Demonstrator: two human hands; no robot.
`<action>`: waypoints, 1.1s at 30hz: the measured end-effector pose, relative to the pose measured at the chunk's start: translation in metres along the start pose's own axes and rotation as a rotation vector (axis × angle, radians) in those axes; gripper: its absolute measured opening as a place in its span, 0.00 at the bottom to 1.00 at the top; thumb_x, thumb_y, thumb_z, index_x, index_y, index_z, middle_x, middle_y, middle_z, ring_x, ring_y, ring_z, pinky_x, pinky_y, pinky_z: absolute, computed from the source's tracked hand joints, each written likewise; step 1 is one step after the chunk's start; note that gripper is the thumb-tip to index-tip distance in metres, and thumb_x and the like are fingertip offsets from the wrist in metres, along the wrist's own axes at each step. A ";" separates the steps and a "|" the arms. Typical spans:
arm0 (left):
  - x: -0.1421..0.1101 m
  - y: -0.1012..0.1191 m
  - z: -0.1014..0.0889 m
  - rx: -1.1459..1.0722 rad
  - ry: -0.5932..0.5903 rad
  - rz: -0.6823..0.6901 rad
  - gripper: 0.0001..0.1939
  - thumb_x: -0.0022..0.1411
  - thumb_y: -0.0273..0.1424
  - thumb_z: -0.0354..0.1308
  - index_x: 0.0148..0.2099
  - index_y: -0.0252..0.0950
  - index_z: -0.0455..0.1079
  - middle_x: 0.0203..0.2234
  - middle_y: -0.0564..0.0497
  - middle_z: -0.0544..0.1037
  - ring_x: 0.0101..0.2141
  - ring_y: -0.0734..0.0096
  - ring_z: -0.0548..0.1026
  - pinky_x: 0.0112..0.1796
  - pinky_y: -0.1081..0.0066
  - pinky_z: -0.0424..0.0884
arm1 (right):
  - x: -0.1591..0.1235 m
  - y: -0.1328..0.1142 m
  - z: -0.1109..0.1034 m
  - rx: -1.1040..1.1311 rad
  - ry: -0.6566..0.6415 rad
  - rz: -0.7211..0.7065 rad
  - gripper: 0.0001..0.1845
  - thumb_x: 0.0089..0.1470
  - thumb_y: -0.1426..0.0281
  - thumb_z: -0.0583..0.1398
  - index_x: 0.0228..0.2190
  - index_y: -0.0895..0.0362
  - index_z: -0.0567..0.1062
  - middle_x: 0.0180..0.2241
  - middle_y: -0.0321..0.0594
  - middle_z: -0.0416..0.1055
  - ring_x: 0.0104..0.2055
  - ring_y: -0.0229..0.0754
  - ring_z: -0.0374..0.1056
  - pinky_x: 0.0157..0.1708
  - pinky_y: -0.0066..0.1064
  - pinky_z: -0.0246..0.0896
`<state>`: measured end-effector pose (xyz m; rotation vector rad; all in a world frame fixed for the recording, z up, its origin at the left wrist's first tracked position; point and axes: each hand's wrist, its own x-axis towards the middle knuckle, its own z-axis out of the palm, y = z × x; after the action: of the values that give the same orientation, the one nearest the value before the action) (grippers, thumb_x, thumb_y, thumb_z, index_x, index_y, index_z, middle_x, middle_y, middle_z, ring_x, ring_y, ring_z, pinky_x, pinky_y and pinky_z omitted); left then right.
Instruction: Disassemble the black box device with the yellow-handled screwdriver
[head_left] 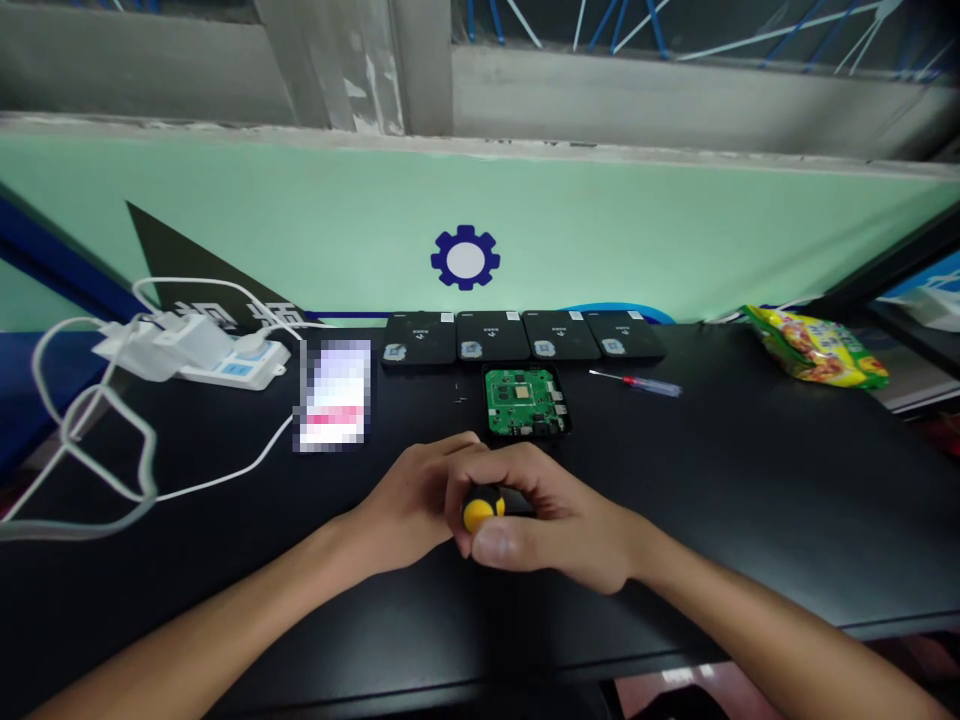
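Observation:
My right hand (555, 515) is closed around a screwdriver (482, 510) with a yellow-and-black handle, seen end-on; its shaft is hidden below. My left hand (416, 495) is curled against the far side of my right hand. Most of its fingers are covered, and what they grip cannot be made out. Just beyond both hands lies an opened black device case (568, 420) with a green circuit board (510, 408) inside. A few tiny screws (460, 400) are on the table left of it.
Several closed black boxes (491, 338) stand in a row along the wall. A clear-handled screwdriver (649, 385) and a yellow-green snack bag (821, 348) lie to the right. Leftward are a phone with a blurred screen (335, 390), a white power strip (255, 368) and looped white cables (146, 490).

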<state>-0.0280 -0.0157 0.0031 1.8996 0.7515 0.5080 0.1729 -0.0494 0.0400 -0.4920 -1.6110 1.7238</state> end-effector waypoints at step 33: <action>0.001 -0.004 0.006 0.050 0.048 -0.047 0.03 0.67 0.27 0.65 0.38 0.39 0.79 0.38 0.54 0.80 0.37 0.69 0.79 0.35 0.71 0.71 | 0.001 0.005 -0.007 0.105 0.073 -0.037 0.25 0.69 0.54 0.58 0.24 0.56 0.70 0.24 0.35 0.62 0.28 0.40 0.56 0.32 0.35 0.53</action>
<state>-0.0250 -0.0174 -0.0030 1.9176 0.8453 0.5116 0.1759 -0.0436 0.0341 -0.4657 -1.4616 1.7333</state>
